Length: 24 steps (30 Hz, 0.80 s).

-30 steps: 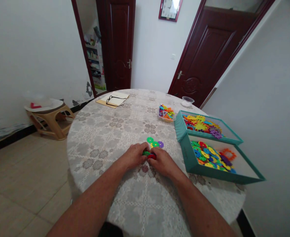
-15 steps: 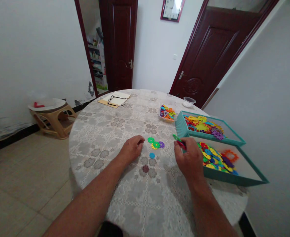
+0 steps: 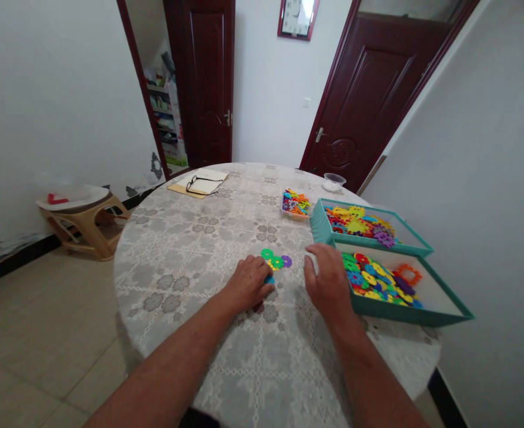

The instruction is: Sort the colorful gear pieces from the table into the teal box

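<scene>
My left hand (image 3: pixel 249 282) is at the middle of the table, its thumb and bent fingers closed about a small blue notched plastic disc (image 3: pixel 269 279). Just beyond the fingers lie green (image 3: pixel 267 254) and purple (image 3: pixel 287 261) flower-shaped discs, and a yellow one partly covered by a second green disc (image 3: pixel 277 262). A dark red disc (image 3: pixel 258 307) shows partly below the left hand. My right hand (image 3: pixel 327 273) hovers beside the lower teal box (image 3: pixel 404 317), thumb and forefinger apart; a pale patch shows between them, and no coloured disc is visible there.
The lower box holds many coloured discs; a second teal box (image 3: pixel 322 223) behind it holds larger gear-like pieces. Farther back are a clear tub of small pieces (image 3: pixel 296 204) and a clear bowl (image 3: pixel 334 182). Glasses (image 3: pixel 203 184) lie on paper at the far left.
My left hand has moved right and toward me, onto the blue disc. The green and red pieces that were in my right hand no longer show there, and its fingers have spread. The view has shifted slightly.
</scene>
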Motion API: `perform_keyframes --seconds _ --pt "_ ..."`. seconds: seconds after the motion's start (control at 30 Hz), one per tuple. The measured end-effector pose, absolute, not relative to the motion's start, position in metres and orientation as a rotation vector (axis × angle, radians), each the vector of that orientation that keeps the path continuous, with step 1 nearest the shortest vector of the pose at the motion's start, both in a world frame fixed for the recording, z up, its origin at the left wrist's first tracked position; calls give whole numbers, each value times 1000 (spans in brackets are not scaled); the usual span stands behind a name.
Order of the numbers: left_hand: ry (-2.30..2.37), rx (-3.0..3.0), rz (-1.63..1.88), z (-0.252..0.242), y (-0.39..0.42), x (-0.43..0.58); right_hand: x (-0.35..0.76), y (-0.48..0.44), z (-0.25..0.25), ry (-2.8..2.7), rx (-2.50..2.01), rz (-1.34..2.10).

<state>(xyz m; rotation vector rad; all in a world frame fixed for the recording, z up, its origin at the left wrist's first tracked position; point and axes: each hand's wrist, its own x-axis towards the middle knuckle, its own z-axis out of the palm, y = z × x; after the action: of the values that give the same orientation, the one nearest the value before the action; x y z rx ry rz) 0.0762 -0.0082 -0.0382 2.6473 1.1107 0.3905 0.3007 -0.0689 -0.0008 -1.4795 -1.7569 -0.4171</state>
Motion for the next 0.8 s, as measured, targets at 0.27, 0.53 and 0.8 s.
perform_keyframes --seconds 0.27,0.53,0.8 --pt "1225 2581 346 -36 -11 76 270 -43 -54 -1947 -1620 -105" --pt "1331 2505 368 -38 -7 73 279 -12 -50 -1994 -1880 188" --pt "1373 2449 379 -36 -5 76 284 15 -33 -2052 -1889 440"
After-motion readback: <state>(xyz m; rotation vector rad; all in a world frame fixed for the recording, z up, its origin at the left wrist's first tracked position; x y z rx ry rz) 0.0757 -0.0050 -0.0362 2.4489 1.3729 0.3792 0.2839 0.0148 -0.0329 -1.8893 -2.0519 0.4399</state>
